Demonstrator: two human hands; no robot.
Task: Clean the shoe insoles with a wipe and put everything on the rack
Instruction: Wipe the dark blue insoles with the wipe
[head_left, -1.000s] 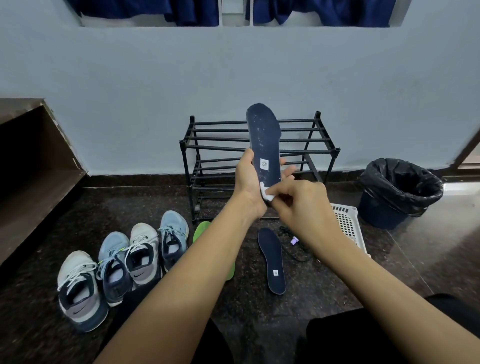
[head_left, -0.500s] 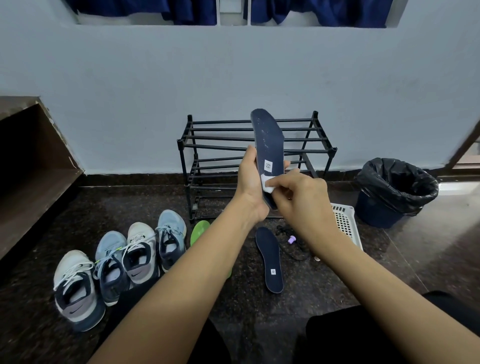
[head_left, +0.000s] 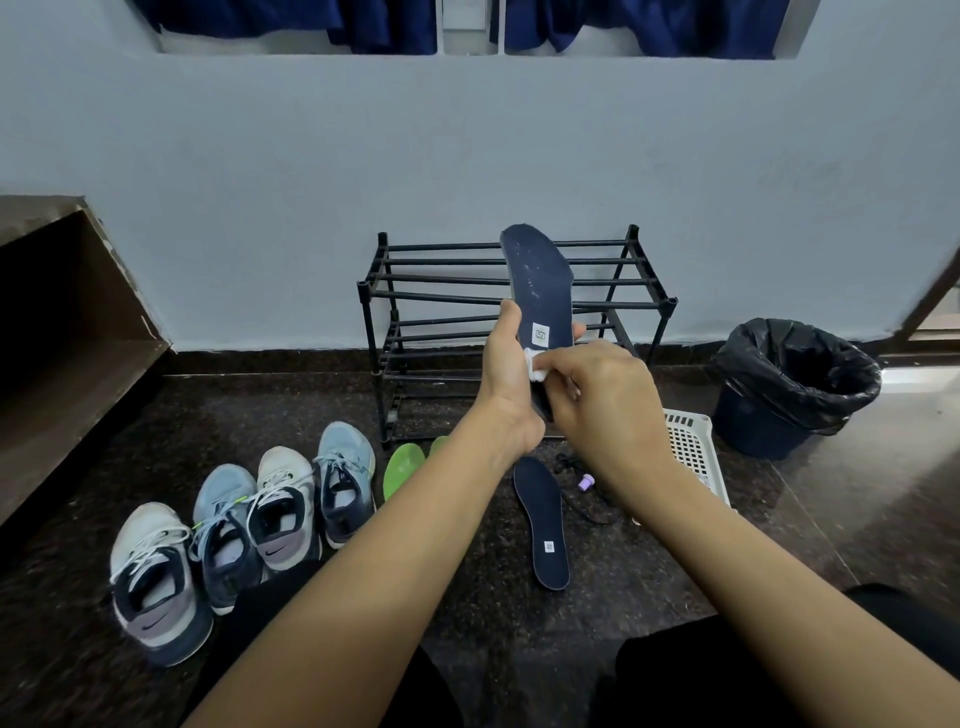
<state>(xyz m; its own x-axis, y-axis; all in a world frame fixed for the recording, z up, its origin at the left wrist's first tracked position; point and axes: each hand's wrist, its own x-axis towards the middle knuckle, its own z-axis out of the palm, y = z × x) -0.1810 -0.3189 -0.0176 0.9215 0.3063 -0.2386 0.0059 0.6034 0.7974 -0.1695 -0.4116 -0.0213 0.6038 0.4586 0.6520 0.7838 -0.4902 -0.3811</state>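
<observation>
- Illumination: moderate, diffuse and even across the wall (head_left: 260, 182); shadows are soft-edged only.
- Glare: pale reflection on the polished floor (head_left: 893, 467) at the right edge.
- Darkest zone: recess of the wooden shelf (head_left: 62, 322) at left.
- Distortion: wide-angle bowing of straight lines near the frame edges.
- Focus: centre sharp; fine detail softens toward the corners.

A swoosh brand mark stands on the grey heel of the leftmost shoe (head_left: 150, 582), lower left, and of the third shoe (head_left: 283, 514) in that row. The raised insole (head_left: 540, 280) at centre and the floor insole (head_left: 540, 514) below it each carry a white label, print unreadable.
</observation>
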